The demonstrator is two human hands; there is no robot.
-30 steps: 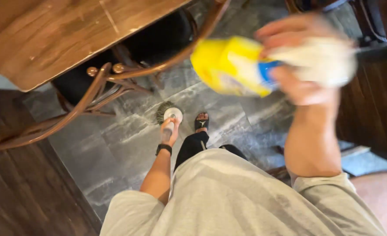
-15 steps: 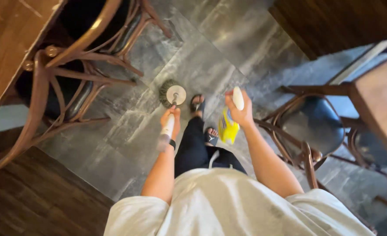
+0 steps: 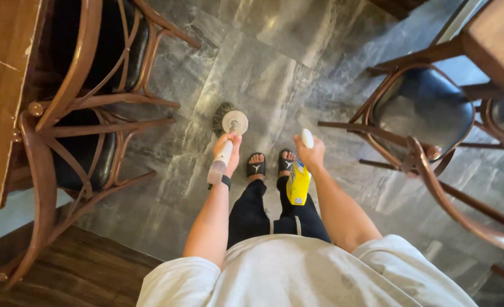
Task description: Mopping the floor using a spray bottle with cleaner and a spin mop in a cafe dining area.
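My left hand (image 3: pixel 228 147) grips the white handle of a round scrubbing brush (image 3: pixel 227 119), whose dark bristled head points down over the grey stone floor. My right hand (image 3: pixel 310 154) holds a yellow spray bottle (image 3: pixel 298 181) by its white top, with the bottle hanging down beside my right leg. A black band sits on my left wrist. Both feet in black sandals stand on the floor tiles between the two hands.
Two bentwood chairs with black seats (image 3: pixel 84 108) are tucked under a wooden table (image 3: pixel 1 96) at the left. Another such chair (image 3: pixel 422 113) and a table corner (image 3: pixel 499 40) stand at the right. Grey tile floor (image 3: pixel 275 62) lies ahead, dark wood flooring at bottom left.
My right hand has dropped from up near the camera to hip height with the yellow bottle. The view has swung right and down, and both feet now stand side by side.
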